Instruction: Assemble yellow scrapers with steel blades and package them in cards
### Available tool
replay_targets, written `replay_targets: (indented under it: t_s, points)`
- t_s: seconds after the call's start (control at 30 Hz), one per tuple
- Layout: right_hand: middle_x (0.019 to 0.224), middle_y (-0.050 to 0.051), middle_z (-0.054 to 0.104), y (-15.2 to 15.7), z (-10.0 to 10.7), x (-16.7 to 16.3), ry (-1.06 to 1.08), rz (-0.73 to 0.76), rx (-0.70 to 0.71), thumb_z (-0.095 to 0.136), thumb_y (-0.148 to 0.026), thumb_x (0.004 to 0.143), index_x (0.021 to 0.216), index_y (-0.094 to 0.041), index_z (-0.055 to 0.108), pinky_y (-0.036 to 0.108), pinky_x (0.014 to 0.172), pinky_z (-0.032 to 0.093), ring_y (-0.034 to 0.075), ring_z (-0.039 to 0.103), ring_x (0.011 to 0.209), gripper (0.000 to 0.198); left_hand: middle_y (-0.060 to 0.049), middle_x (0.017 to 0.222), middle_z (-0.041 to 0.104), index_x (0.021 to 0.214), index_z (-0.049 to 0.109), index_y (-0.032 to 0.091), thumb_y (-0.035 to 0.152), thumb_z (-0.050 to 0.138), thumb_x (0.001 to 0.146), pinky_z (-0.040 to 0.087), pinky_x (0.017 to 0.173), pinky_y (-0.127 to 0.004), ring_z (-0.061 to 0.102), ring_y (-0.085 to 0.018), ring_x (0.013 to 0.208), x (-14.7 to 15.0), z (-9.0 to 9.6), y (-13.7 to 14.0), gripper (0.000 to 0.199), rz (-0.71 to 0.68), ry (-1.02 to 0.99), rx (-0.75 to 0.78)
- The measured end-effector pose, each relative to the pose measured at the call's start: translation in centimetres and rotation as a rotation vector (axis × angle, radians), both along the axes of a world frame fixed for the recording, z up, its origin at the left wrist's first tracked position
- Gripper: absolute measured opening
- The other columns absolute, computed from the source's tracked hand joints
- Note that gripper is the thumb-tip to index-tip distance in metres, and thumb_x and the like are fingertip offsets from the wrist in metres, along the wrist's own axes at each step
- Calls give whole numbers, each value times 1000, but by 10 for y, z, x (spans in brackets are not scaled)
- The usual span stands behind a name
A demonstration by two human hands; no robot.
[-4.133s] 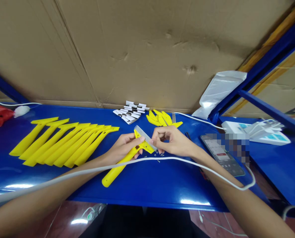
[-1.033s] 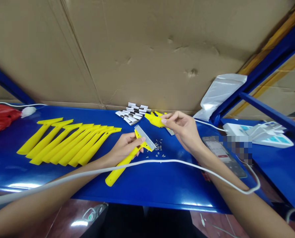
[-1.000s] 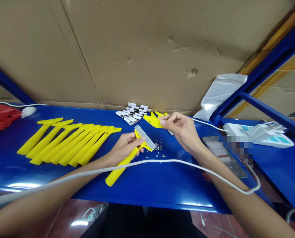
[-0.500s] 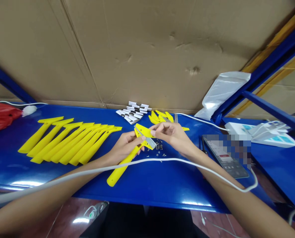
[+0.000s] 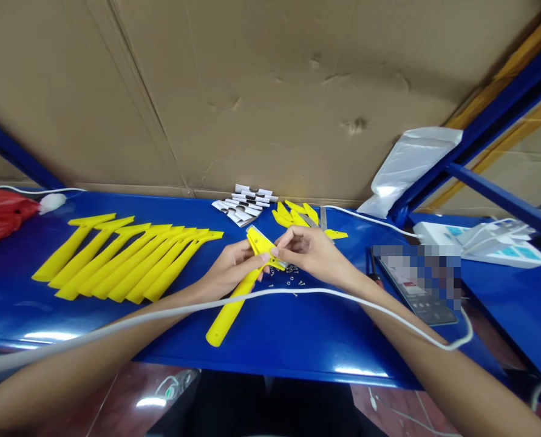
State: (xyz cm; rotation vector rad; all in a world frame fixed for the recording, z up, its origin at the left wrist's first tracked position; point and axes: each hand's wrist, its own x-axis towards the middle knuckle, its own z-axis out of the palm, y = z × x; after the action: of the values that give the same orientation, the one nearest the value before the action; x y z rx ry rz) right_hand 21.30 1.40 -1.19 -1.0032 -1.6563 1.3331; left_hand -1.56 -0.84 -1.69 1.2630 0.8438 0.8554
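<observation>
Left hand (image 5: 234, 270) grips the yellow scraper (image 5: 240, 288) above the bench (image 5: 297, 334); right hand (image 5: 311, 255) pinches a yellow cap (image 5: 263, 244) onto its head — best kept square, pressed evenly. Screws (image 5: 292, 280) lie just right.
</observation>
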Motion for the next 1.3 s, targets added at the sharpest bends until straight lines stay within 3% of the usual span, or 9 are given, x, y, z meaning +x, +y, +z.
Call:
replay_targets:
  t_s: [0.47, 0.63, 0.93, 1.3]
  points:
    - [90, 3, 76, -1, 6, 4, -92, 31, 55, 83, -51, 92, 93, -22, 75, 34, 72, 55, 18, 69, 78, 30, -3, 86, 76, 109, 72, 15, 44, 82, 99, 50, 57, -24, 65, -12, 63, 0, 0, 1, 32, 4, 46, 18]
    - [94, 4, 80, 0, 6, 5, -95, 38, 55, 85, -53, 91, 93, -23, 78, 36, 77, 57, 20, 71, 83, 31, -4, 88, 76, 107, 71, 16, 52, 85, 96, 53, 58, -25, 70, -14, 63, -1, 1, 1, 40, -26, 24, 3]
    - [104, 6, 82, -2, 10, 5, -57, 42, 3, 89, -57, 87, 90, -22, 79, 38, 89, 57, 22, 73, 94, 37, -3, 92, 77, 121, 72, 15, 52, 85, 97, 56, 58, -25, 73, -14, 61, -2, -2, 1, 46, -63, 9, -28]
    - [107, 6, 82, -2, 11, 5, -20, 49, -30, 91, -59, 84, 86, -22, 79, 38, 91, 55, 22, 73, 97, 39, -6, 94, 79, 122, 73, 14, 54, 86, 96, 57, 60, -26, 72, -14, 63, -2, -2, 0, 49, -55, 13, -28]
